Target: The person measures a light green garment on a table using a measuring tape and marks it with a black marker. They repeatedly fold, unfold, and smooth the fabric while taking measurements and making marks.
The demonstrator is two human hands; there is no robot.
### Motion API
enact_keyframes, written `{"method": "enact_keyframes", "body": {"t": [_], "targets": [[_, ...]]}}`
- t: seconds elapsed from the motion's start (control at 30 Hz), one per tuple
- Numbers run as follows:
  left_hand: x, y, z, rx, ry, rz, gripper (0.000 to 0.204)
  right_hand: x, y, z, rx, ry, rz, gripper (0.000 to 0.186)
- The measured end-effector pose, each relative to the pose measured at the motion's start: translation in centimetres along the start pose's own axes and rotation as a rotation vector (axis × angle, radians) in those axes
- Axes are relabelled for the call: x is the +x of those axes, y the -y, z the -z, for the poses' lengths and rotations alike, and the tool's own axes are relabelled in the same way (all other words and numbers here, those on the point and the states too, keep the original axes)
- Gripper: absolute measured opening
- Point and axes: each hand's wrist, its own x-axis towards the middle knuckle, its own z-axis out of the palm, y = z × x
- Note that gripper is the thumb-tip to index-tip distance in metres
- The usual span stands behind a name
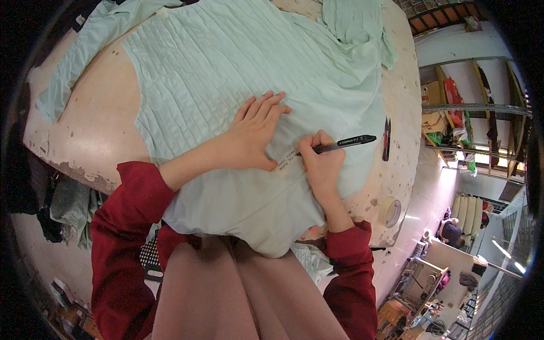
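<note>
A pale mint pleated garment [209,73] lies spread over the worn table [99,113]. My left hand [252,139] rests flat on it, fingers spread, with the thumb beside a small strip of pale tape [288,164] that bears handwriting. In my right hand [324,167] is a black pen [357,140], gripped between thumb and fingers. The pen's tip points at the strip, and the fingers partly hide it. The garment's lower part hangs over the table's near edge toward my lap.
Right of the garment, a slim black and red tool [386,139] lies on the table, with a roll of tape [390,212] nearer me. Grey-green cloth [73,209] hangs below the left edge. Shelves [476,107] stand at the far right, and another person [451,231] is in the background.
</note>
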Motion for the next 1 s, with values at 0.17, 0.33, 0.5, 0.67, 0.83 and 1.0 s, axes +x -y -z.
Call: {"method": "enact_keyframes", "body": {"t": [0.17,0.33,0.5,0.67,0.83,1.0], "targets": [[0.0,-0.1,0.2,0.002,0.011,0.010,0.097,-0.1,-0.2,-0.1,-0.052,-0.092,0.021,0.030],[0.0,-0.1,0.1,0.004,0.002,0.005,0.096,0.3,-0.4,0.3,-0.101,-0.035,0.050,0.030],[0.0,0.0,0.0,0.002,0.007,0.009,0.096,0.2,0.2,0.1,-0.157,-0.031,0.067,0.030],[-0.2,0.0,-0.1,0.011,0.018,0.022,0.096,-0.1,0.8,0.8,0.289,-0.010,-0.128,0.025],[-0.1,-0.1,-0.1,0.060,0.007,0.039,0.097,1.9,2.2,3.5,0.694,-0.109,-0.024,0.014],[-0.3,0.6,-0.1,0.031,0.039,-0.006,0.091,3.9,2.0,9.8,0.580,-0.421,0.179,0.028]]}}
